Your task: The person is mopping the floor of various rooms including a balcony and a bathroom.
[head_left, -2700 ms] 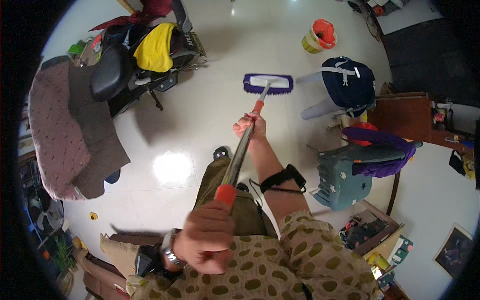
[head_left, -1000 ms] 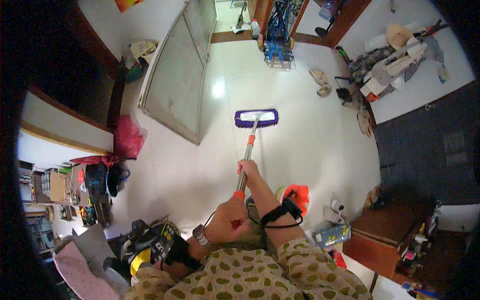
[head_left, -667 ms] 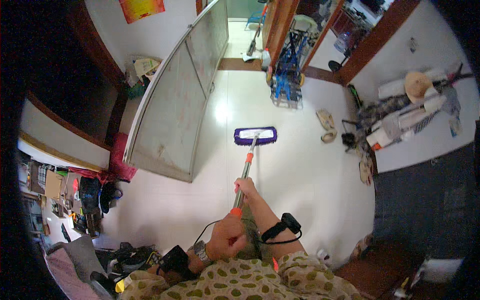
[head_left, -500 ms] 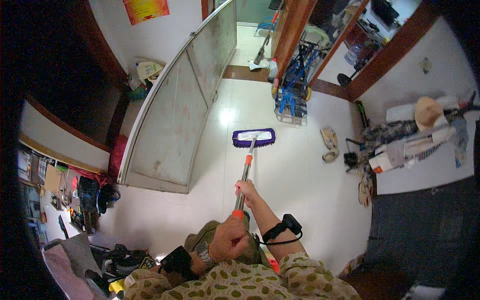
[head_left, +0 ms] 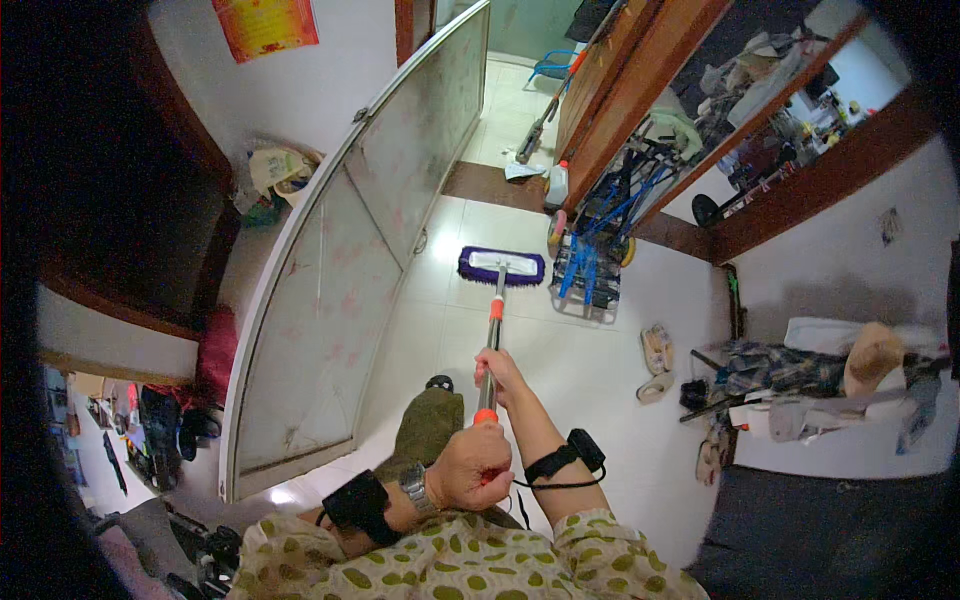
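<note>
A flat mop [head_left: 490, 360] with a metal pole and orange fittings stretches away from me, its purple fringed head [head_left: 501, 266] lying on the pale tiled floor. My left hand [head_left: 468, 466], a watch at its wrist, is closed round the near end of the pole, close to my body. Farther along, my right hand [head_left: 500, 376] wraps the metal pole, with its thumb and fingers curled. A black strapped device [head_left: 570, 458] sits on the right forearm, another [head_left: 357, 506] on the left. My trousered leg [head_left: 430, 425] shows left of the pole.
A pale door panel [head_left: 320, 290] stands along the left. Just right of the mop head is a folded blue and black trolley [head_left: 587, 272]. Slippers [head_left: 656, 362] lie farther right, near a loaded rack [head_left: 790, 390]. A white jug [head_left: 557, 185] stands by the doorway.
My view has moved forward; the door panel and trolley now appear nearer. The mop head lies closer beside the trolley. My left leg has come into view, and both hands keep their grip.
</note>
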A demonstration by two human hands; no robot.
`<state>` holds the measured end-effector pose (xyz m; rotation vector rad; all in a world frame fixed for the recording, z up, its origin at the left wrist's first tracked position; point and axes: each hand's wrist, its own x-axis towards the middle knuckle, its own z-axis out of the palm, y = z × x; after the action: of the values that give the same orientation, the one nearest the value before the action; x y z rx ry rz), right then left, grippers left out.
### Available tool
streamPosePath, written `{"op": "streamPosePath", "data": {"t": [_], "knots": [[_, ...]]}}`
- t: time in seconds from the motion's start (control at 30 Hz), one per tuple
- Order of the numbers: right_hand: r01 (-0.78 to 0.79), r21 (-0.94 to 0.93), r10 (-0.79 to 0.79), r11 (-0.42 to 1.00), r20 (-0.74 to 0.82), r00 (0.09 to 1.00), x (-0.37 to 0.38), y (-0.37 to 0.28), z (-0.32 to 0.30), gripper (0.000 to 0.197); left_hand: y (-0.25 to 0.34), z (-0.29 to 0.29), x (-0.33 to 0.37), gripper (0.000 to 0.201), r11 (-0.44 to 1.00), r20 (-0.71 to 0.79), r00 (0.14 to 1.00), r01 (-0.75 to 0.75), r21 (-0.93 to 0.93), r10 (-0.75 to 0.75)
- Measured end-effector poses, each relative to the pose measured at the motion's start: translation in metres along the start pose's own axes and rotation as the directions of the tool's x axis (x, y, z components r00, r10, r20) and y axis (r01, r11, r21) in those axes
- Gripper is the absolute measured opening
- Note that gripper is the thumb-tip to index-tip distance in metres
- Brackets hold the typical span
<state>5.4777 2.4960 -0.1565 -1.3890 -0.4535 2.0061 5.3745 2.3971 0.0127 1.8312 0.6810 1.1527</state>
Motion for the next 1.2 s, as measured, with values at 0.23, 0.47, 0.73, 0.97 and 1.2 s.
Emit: {"op": "streamPosePath", "data": {"t": [0.23, 0.47, 0.73, 0.97, 1.2], "knots": [[-0.109, 0.039, 0.108, 0.993, 0.02, 0.994, 0.085, -0.1, 0.021, 0.013, -0.059, -0.059, 0.111, 0.019, 1.0, -0.025, 0.999, 0.027, 0.006, -0.026], [-0.116, 0.064, 0.115, 0.991, 0.028, 0.993, 0.188, -0.195, 0.038, 0.012, -0.133, -0.113, 0.213, 0.016, 0.998, -0.023, 0.999, 0.047, -0.037, -0.048], [-0.111, 0.215, 0.114, 0.97, -0.001, 0.993, 0.305, -0.304, 0.059, 0.013, -0.211, -0.179, 0.342, 0.015, 0.995, -0.06, 0.996, 0.059, -0.077, -0.064], [-0.127, 0.278, 0.121, 0.952, 0.039, 0.992, 0.387, -0.381, 0.098, 0.018, -0.262, -0.249, 0.429, 0.021, 0.989, -0.192, 0.978, 0.05, -0.139, -0.077], [-0.209, 0.419, 0.214, 0.884, 0.035, 0.976, 0.451, -0.447, 0.134, 0.008, -0.311, -0.31, 0.491, 0.023, 0.98, -0.294, 0.949, 0.057, -0.192, -0.113]]}}
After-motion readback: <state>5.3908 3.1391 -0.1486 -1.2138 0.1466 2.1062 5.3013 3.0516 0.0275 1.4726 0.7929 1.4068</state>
